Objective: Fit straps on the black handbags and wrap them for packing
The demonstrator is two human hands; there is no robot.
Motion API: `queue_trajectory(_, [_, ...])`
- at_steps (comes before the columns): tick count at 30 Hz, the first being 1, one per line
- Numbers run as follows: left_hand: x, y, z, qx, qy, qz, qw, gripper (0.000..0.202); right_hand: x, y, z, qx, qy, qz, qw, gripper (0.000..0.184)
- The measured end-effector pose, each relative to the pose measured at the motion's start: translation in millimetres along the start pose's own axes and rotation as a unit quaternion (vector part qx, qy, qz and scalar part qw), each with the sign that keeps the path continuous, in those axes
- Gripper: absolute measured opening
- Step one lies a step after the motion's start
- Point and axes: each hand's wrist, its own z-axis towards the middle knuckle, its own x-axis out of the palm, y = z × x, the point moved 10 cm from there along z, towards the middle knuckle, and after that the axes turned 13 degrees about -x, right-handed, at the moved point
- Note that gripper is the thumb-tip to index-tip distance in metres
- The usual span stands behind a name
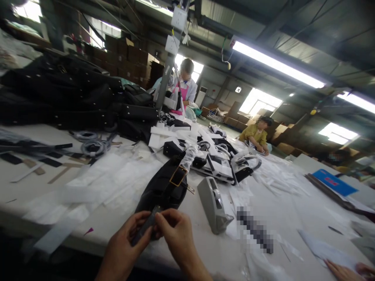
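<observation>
A black bag (pixel 154 183) lies on the table just beyond my hands. On it sits a gold-coloured buckle (pixel 178 176), with clear plastic wrap around the part above. A dark strap end (pixel 146 226) points toward me from the bag. My left hand (pixel 124 244) is closed on this strap, its thumb along one side. Thumb and fingers of my right hand (pixel 177 232) pinch the same strap near its upper part. The right fingertips are partly hidden. To the right of the bag stands a grey tape dispenser (pixel 212 205).
Black bags (pixel 76 97) are heaped at the left. More wrapped bags and white padding (pixel 205 152) cover the middle. Strips and a wire coil (pixel 93 147) lie left. Another person's hand (pixel 340 270) is at lower right; two people work across the table (pixel 293 199).
</observation>
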Motion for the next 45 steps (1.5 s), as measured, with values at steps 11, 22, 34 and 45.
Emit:
queue_trajectory(11, [-0.5, 7.6, 5.3, -0.029, 0.05, -0.103, 0.993, 0.042, 4.2, -23.7, 0.6, 0.075, 0.01, 0.039, 0.996, 0.047])
queue_trajectory(22, [9.7, 34.6, 7.7, -0.093, 0.119, -0.161, 0.975, 0.053, -0.1, -17.2, -12.4, -0.01, -0.04, -0.057, 0.997, 0.037])
queue_trajectory(34, [-1.9, 16.1, 7.3, -0.046, 0.113, -0.057, 0.991, 0.046, 15.6, -26.3, -10.6, -0.004, -0.072, -0.012, 0.997, 0.025])
queue_trajectory(45, [-2.7, 16.7, 0.1, -0.042, 0.086, -0.06, 0.994, 0.054, 7.8, 4.8, -2.1, -0.082, -0.04, -0.344, 0.935, 0.026])
